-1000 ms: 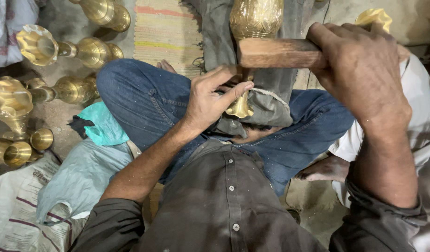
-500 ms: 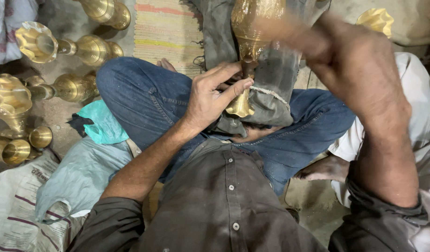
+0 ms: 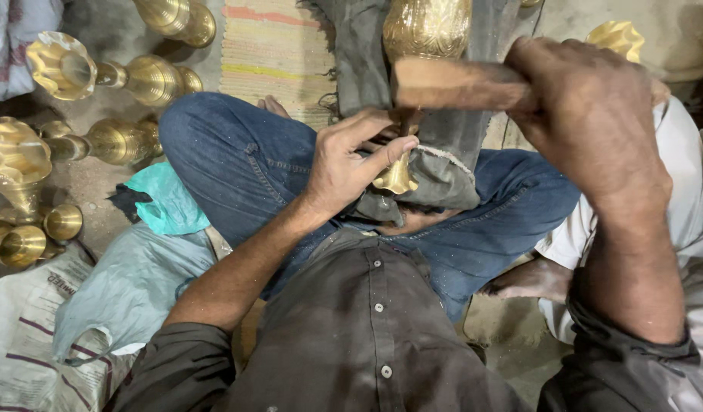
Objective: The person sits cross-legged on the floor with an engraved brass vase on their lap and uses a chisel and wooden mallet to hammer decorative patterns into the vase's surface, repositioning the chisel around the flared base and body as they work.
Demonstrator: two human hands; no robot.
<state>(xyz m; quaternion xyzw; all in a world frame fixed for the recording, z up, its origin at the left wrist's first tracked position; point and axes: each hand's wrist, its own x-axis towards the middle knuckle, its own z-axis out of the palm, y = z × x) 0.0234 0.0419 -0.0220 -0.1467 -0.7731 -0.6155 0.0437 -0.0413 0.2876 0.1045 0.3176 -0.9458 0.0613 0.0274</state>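
Observation:
A tall brass vase [image 3: 426, 30] lies along a grey cloth [image 3: 443, 172] over my crossed legs, its flared foot [image 3: 395, 181] towards me. My left hand [image 3: 350, 164] grips the vase's narrow stem just above the foot. My right hand [image 3: 588, 114] is closed round the handle of a wooden mallet [image 3: 450, 82], whose head hangs just above the vase's stem and looks blurred. My right forearm hides part of the floor on the right.
Several finished brass vases [image 3: 99, 76] lie on the floor at the left. A teal cloth [image 3: 164, 202], a grey plastic bag [image 3: 130, 286] and newspaper [image 3: 23, 343] sit by my left knee. A striped mat [image 3: 271, 49] lies ahead. Another brass piece [image 3: 617, 37] shows at top right.
The mallet swung down onto the vase's stem half a second ago and is now raised again just above it. My left hand has kept its hold.

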